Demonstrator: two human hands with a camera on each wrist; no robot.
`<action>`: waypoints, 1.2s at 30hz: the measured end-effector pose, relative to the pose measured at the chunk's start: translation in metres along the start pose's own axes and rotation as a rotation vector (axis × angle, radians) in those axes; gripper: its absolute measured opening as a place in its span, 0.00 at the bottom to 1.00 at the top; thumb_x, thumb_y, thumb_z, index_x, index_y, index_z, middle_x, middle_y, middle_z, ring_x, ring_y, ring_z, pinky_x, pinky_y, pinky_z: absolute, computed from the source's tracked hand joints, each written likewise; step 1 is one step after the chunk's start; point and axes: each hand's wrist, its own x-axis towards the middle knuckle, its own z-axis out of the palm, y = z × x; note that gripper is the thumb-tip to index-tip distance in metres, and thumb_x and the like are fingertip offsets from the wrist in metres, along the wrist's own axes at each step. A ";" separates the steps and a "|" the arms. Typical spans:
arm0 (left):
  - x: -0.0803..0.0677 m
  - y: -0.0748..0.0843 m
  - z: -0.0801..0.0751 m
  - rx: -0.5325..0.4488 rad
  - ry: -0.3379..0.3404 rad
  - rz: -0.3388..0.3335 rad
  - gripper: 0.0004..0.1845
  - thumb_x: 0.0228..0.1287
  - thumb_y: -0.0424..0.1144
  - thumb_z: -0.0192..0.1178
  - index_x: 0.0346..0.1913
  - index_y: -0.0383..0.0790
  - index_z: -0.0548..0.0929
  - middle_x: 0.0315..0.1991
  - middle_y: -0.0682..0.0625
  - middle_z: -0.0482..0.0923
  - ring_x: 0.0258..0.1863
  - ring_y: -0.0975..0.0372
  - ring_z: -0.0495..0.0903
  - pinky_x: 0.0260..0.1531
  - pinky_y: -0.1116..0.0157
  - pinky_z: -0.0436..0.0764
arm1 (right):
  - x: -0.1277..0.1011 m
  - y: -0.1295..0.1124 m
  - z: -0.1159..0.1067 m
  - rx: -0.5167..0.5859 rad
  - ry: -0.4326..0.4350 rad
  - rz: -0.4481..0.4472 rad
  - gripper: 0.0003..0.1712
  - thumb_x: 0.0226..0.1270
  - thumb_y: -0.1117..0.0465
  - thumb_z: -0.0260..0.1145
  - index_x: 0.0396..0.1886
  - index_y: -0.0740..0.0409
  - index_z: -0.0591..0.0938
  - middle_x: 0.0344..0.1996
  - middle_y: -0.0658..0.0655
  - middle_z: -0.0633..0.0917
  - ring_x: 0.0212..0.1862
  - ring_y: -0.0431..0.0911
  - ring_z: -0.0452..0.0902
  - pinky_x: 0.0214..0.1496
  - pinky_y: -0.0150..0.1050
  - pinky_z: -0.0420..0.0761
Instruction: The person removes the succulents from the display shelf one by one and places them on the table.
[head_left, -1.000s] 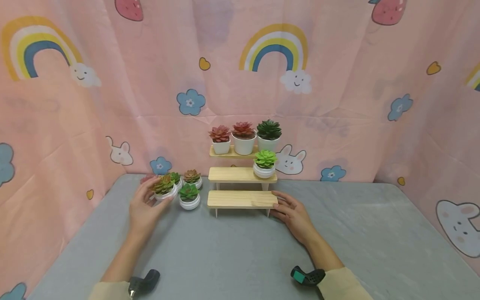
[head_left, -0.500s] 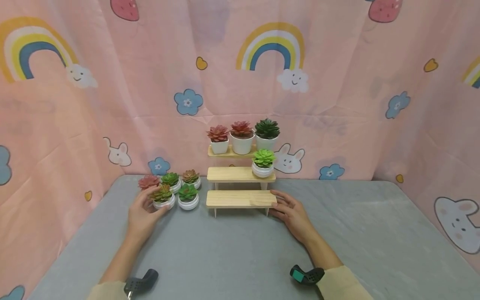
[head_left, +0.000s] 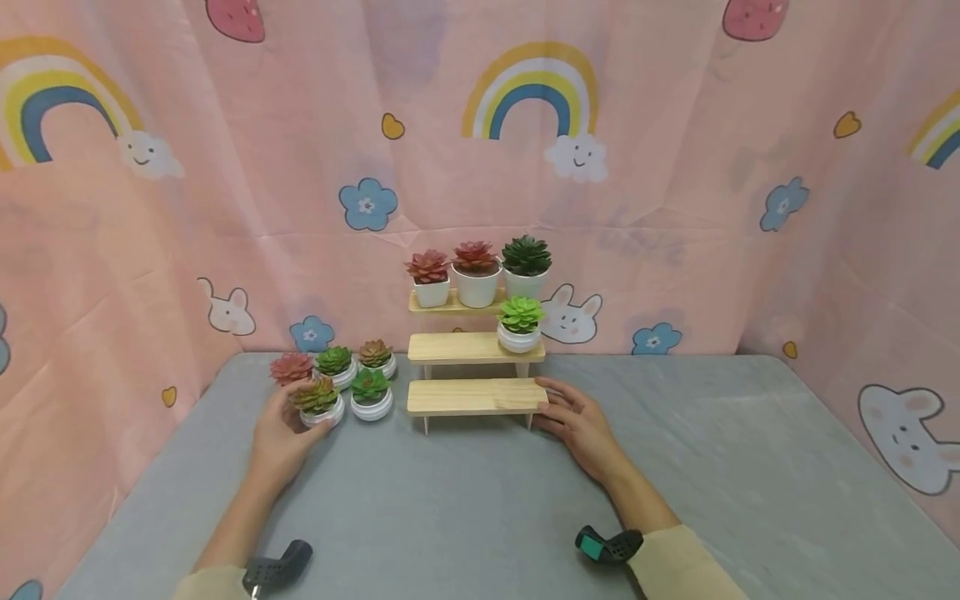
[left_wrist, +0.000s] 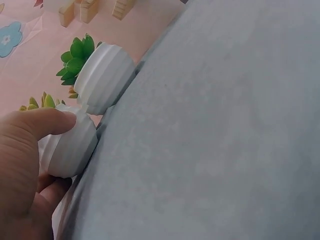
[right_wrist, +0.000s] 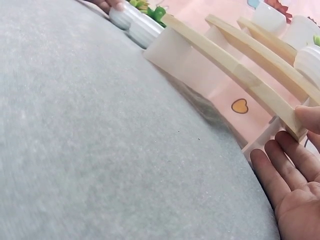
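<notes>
In the head view my left hand (head_left: 281, 437) holds a potted succulent (head_left: 318, 402) with yellow-green leaves and a white ribbed pot, at the front left of a small cluster. The left wrist view shows the thumb (left_wrist: 62, 122) on the pot's near side and fingers curled beneath; the pot appears to rest on the table. Next to it stands a green succulent (left_wrist: 102, 80). My right hand (head_left: 581, 429) holds the right end of the lowest plank of a three-tier wooden plant stand (head_left: 476, 397), thumb at the plank's edge, fingertips by its underside.
Behind the held pot are a red succulent (head_left: 291, 367), a green one (head_left: 335, 364) and a brownish one (head_left: 376, 357). The top tier bears two red succulents and a dark green one (head_left: 527, 258). A bright green succulent (head_left: 519, 323) stands at the middle tier's right end.
My left hand has lowered the yellow-green succulent to the table, and the red succulent behind it shows more. My right hand stays at the stand. The head view has shifted slightly.
</notes>
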 end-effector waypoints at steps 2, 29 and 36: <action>0.000 -0.001 0.000 -0.009 0.000 0.005 0.32 0.56 0.24 0.70 0.64 0.35 0.71 0.65 0.41 0.72 0.70 0.46 0.72 0.68 0.50 0.73 | 0.000 0.000 0.000 0.007 -0.004 -0.002 0.30 0.75 0.67 0.58 0.75 0.65 0.65 0.71 0.73 0.70 0.64 0.48 0.77 0.62 0.39 0.84; 0.007 0.048 -0.012 0.030 0.099 0.008 0.23 0.67 0.35 0.67 0.63 0.36 0.77 0.61 0.39 0.75 0.62 0.46 0.76 0.64 0.44 0.76 | 0.000 0.002 0.000 -0.002 0.006 0.004 0.30 0.75 0.67 0.58 0.75 0.64 0.65 0.72 0.72 0.70 0.68 0.53 0.74 0.65 0.44 0.83; 0.019 0.083 -0.008 0.010 -0.009 -0.011 0.25 0.69 0.41 0.65 0.66 0.40 0.75 0.66 0.38 0.73 0.68 0.44 0.73 0.68 0.46 0.76 | 0.000 0.001 0.000 -0.005 -0.001 0.008 0.31 0.76 0.66 0.57 0.75 0.64 0.65 0.72 0.72 0.69 0.68 0.53 0.74 0.66 0.44 0.82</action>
